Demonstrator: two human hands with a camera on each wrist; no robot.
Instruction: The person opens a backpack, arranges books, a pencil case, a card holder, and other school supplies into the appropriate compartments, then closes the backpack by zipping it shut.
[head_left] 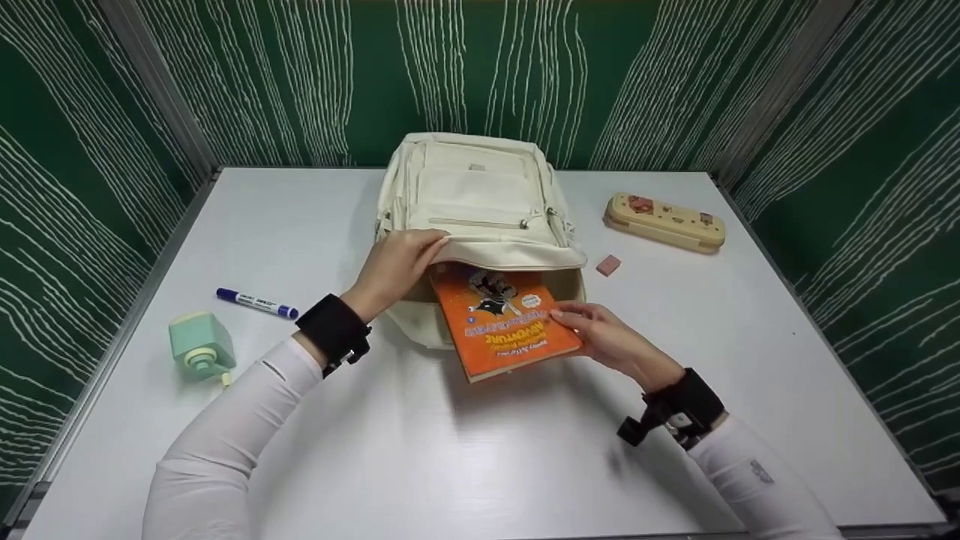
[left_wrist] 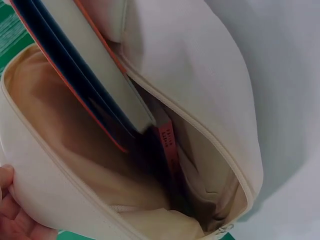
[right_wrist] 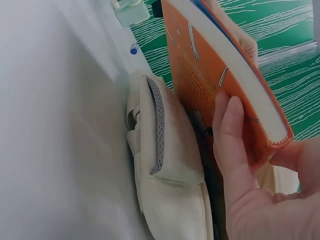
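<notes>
A cream backpack (head_left: 480,184) lies on the table with its opening toward me. My left hand (head_left: 397,266) pinches the upper edge of that opening and holds it raised. An orange book (head_left: 510,330) with a cartoon cover is partly inside the bag, its near end sticking out. My right hand (head_left: 607,337) grips the book by its right side, thumb on the cover and fingers beneath, as the right wrist view also shows around the book (right_wrist: 195,75). Inside the backpack, in the left wrist view, a narrow reddish item with dark lettering (left_wrist: 168,142) stands beside the book; its kind is unclear.
A blue marker (head_left: 257,303) and a mint-green pump bottle (head_left: 201,345), lying on its side, are at the left of the white table (head_left: 375,457). To the right are a small pink eraser (head_left: 608,265) and a yellow pencil case (head_left: 664,222). Green walls stand around the table.
</notes>
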